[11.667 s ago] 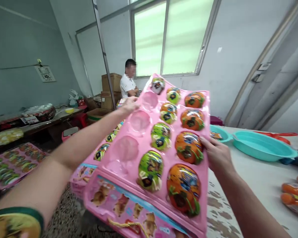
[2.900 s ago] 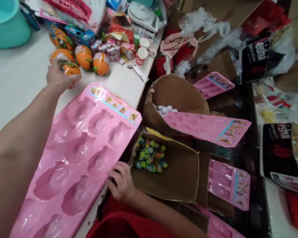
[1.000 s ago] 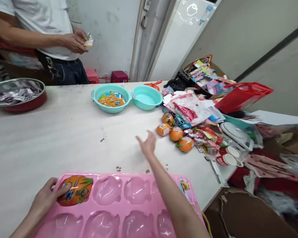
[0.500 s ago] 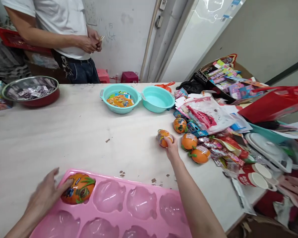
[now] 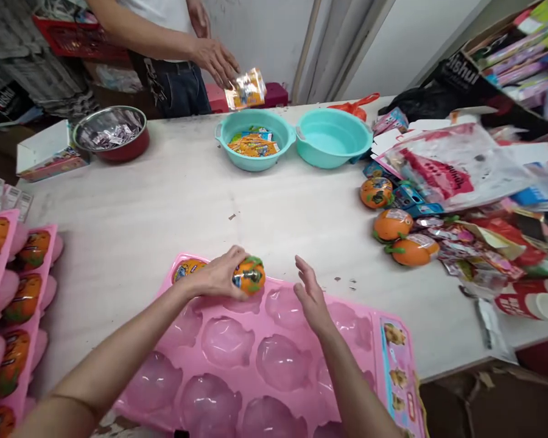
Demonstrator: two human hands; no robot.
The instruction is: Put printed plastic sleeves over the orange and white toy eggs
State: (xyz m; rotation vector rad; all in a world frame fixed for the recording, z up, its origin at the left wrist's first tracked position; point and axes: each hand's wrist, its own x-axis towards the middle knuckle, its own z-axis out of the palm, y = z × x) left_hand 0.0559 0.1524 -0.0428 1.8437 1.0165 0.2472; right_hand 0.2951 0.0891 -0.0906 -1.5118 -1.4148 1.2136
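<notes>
- Pink tray [image 5: 189, 359]: landmark, at the worktop's [image 5: 164, 201] near edge, molded pockets, capybara-print card [image 5: 396, 377] at its right end.
- Right hand [image 5: 313, 298]: above tray's far row, grip spread; forearm blocks the view of pockets under it.
- Left hand [image 5: 221, 275]: grip pinching orange ball [image 5: 250, 277], green-topped, at tray's second far-row pocket; can't tell if seated.
- Corner ball [image 5: 188, 268]: in tray's far-left pocket, partly hidden by left hand.
- Filled trays [image 5: 50, 243]: left of tray, stacked on edge, orange balls inside.
- Cardboard box [image 5: 497, 401]: right of tray, below worktop level.
- Paper cups [image 5: 530, 298]: right of tray, tipped, amid clutter.
- Three loose balls [image 5: 393, 224]: beyond tray, to its right, against wrappers and printed plastic bag [image 5: 466, 164].
- Metal bowl [image 5: 132, 146], open carton [image 5: 50, 152]: beyond tray, to its left.
- Two teal basins [image 5: 256, 164]: well beyond tray, touching; left one holds orange packets.
- Co-worker's hand [image 5: 214, 61]: farther beyond tray, holding shiny packet [image 5: 246, 90] above left basin's far rim.
</notes>
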